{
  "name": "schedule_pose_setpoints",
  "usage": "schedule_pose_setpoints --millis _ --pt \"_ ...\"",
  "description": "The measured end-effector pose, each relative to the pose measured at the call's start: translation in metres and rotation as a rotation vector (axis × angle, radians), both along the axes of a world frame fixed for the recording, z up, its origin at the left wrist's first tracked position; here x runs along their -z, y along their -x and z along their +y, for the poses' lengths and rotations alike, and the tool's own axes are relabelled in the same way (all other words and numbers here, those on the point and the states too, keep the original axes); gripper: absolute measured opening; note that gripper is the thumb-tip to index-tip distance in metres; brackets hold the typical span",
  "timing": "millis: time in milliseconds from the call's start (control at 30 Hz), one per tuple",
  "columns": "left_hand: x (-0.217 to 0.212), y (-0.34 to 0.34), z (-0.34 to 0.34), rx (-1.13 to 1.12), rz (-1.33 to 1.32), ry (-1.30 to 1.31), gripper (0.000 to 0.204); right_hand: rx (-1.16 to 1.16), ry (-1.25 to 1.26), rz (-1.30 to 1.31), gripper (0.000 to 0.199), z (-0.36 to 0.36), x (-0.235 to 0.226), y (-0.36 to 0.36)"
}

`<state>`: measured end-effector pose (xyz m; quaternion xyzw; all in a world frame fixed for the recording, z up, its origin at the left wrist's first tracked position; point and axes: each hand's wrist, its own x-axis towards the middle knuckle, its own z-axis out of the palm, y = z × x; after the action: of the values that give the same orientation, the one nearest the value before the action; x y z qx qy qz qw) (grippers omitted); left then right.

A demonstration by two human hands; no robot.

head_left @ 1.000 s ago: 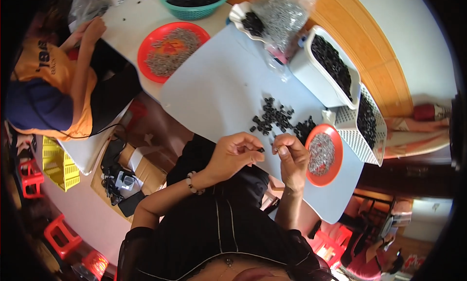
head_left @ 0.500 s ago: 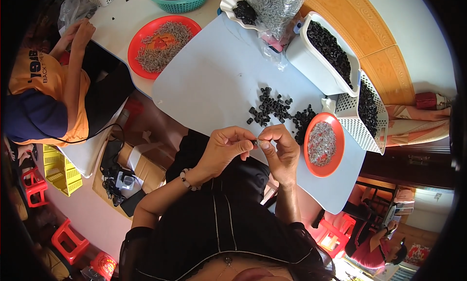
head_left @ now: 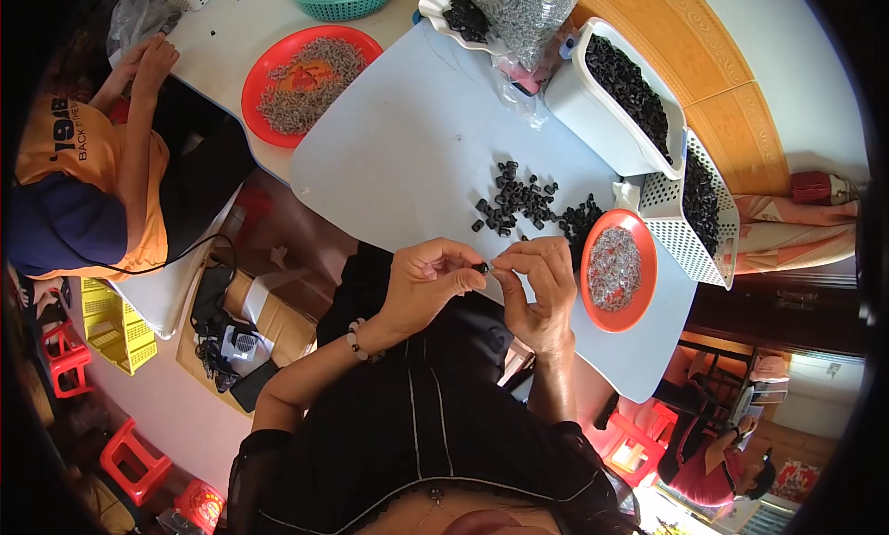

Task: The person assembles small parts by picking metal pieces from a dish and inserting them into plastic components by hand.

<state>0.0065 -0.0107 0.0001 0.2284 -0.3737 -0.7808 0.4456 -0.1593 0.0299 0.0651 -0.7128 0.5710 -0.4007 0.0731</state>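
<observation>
Between thumb and index finger of my left hand is a small black plastic part. Close beside it, my right hand has thumb and fingertips pinched together; whatever they hold is too small to make out. Both hands are raised just off the near edge of the light blue table. Beyond them lies a scattered heap of black parts. An orange-red plate full of small, clear or silvery pieces stands right of my right hand.
A white tub and a white perforated basket, both full of black parts, stand at the right. A bag of grey pieces lies at the back. On the adjoining table is a red plate. A co-worker sits at left.
My right hand has shifted slightly right, its fingers curled closer, and a small gap shows between it and the black part. My left hand stays nearly in place.
</observation>
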Motion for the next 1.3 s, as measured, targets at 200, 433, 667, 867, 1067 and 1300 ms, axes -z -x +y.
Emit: schedule_pose_setpoints --millis 200,433,667,867,1067,1300 --pt "0.003 -0.002 0.004 -0.04 -0.124 0.161 0.016 -0.036 -0.056 0.083 0.02 0.002 -0.008 0.005" --pt "0.002 -0.004 0.002 -0.034 -0.203 0.196 0.014 -0.057 -0.092 0.118 0.019 0.0 -0.009 0.011" --pt "0.006 -0.004 0.0 -0.038 -0.174 0.181 0.013 -0.076 -0.112 0.109 0.019 -0.005 -0.011 0.009" --pt "0.01 -0.003 0.004 -0.017 -0.181 0.161 0.014 -0.111 -0.13 0.042 0.019 -0.005 -0.011 0.004" --pt "0.002 -0.005 0.0 0.109 -0.019 0.01 0.016 -0.113 -0.4 -0.418 0.027 0.0 -0.001 0.009" --pt "0.001 -0.009 -0.005 0.239 0.037 -0.151 0.012 -0.187 -0.254 -0.308 0.023 -0.005 0.002 0.005"
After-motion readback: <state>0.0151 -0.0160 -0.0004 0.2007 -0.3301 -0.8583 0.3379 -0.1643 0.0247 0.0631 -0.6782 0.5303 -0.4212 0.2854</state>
